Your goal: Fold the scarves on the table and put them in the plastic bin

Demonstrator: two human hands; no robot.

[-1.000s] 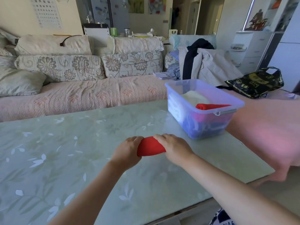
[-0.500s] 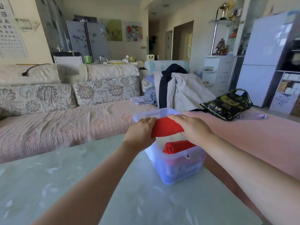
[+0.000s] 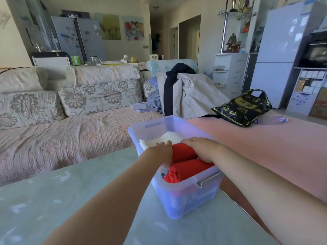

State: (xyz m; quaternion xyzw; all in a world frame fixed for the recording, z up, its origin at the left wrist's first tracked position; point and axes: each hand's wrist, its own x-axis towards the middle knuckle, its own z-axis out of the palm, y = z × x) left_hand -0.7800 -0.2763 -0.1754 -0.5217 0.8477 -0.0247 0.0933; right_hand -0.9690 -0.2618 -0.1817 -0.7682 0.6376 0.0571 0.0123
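The bin (image 3: 185,200) stands on the table (image 3: 70,200) toward its right, with a first scarf (image 3: 187,169) at its near end, a second scarf (image 3: 183,152) behind it, and the sofa (image 3: 62,138) beyond.

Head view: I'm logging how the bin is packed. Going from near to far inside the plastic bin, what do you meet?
Near wall of the plastic bin → rolled red scarf → second red scarf, held between left hand and right hand → white fabric → the bin's far wall.

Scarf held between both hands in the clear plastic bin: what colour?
The folded scarf is plain red; head view.
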